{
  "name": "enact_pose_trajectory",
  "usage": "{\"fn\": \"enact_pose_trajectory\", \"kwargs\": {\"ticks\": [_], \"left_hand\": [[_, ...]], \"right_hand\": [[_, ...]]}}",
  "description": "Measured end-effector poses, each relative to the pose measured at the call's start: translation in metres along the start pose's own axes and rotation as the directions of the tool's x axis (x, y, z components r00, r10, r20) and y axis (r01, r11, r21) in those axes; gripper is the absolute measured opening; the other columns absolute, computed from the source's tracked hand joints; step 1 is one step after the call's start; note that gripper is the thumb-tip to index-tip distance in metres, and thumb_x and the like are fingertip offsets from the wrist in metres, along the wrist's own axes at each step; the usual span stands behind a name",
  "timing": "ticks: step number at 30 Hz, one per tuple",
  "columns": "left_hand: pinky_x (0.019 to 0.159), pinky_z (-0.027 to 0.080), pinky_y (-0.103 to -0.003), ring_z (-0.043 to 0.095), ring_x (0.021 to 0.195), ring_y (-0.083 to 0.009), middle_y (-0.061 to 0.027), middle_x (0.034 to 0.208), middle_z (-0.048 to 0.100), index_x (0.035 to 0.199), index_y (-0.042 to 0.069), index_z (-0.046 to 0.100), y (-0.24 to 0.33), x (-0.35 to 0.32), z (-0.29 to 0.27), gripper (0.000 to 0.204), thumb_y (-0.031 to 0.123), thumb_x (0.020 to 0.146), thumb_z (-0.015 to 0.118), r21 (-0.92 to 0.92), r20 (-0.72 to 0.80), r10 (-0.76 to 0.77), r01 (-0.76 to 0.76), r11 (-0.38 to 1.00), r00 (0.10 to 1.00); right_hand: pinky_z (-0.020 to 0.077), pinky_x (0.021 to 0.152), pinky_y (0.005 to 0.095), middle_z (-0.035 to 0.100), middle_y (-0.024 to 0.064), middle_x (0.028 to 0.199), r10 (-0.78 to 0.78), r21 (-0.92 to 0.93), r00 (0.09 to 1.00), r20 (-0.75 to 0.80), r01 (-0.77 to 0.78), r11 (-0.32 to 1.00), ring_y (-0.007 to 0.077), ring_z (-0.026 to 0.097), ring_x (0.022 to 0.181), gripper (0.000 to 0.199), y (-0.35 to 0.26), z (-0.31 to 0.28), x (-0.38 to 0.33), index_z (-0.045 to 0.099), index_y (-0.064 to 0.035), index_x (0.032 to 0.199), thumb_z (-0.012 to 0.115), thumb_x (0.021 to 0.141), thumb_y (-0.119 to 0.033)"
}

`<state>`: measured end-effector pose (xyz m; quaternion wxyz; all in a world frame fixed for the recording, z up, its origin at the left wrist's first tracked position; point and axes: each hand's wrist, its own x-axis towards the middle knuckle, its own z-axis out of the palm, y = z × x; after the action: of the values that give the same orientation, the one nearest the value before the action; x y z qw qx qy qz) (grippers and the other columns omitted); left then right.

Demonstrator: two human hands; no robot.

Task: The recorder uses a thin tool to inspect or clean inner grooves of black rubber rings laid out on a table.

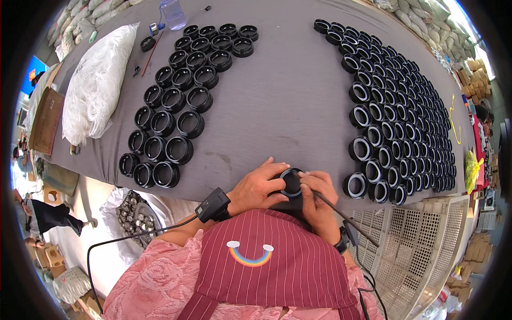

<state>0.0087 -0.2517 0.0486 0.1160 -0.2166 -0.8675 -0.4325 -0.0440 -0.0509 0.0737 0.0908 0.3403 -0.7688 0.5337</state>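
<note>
At the table's near edge, my left hand (261, 184) is closed around the left side of a round black ring (290, 182), its fingers curved along the rim. Its opening faces up. My right hand (319, 200) is on the ring's right side, pinching a thin dark stick (348, 220) that slants down to the right. The stick's tip is hidden by the fingers, so I cannot tell whether it touches the ring. Similar black rings (173, 100) stand in rows to the left, and a larger block of rings (391, 113) fills the right side.
A white plastic bag (98, 85) lies at the far left of the grey-covered table (272, 101). Behind the left rows stands a clear bluish bottle (173, 15). Below the table are a sack of metal parts (136, 217) on the left and plastic crates (410, 229) on the right.
</note>
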Motion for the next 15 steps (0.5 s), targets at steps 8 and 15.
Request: {"fn": "enact_pose_trajectory", "kwargs": {"ticks": [8, 15], "left_hand": [[0.112, 0.037, -0.054, 0.059, 0.115, -0.0386, -0.0182, 0.128, 0.058, 0.131, 0.002, 0.045, 0.004, -0.003, 0.006, 0.07, 0.024, 0.075, 0.081, -0.041, -0.069, -0.107, 0.104, 0.994, 0.992], [0.103, 0.042, -0.052, 0.058, 0.11, -0.0405, -0.0179, 0.117, 0.06, 0.128, 0.002, 0.044, 0.019, 0.017, -0.011, 0.068, 0.021, 0.072, 0.076, -0.312, -0.114, -0.335, 0.287, 0.906, 0.935]], "right_hand": [[0.0445, 0.105, 0.0494, 0.067, 0.0129, 0.095, 0.047, 0.26, 0.998, 0.044, -0.057, 0.964, 0.0215, 0.063, 0.094, 0.011, 0.021, 0.013, -0.014, 0.063, -0.0014, 0.096, 0.052, 0.099, -0.005], [0.0504, 0.1, 0.048, 0.063, 0.0129, 0.089, 0.388, 0.604, 0.877, -0.283, -0.152, 0.782, 0.0187, 0.06, 0.091, 0.025, 0.021, 0.008, -0.03, 0.054, -0.0009, 0.088, 0.041, 0.106, -0.014]]}}
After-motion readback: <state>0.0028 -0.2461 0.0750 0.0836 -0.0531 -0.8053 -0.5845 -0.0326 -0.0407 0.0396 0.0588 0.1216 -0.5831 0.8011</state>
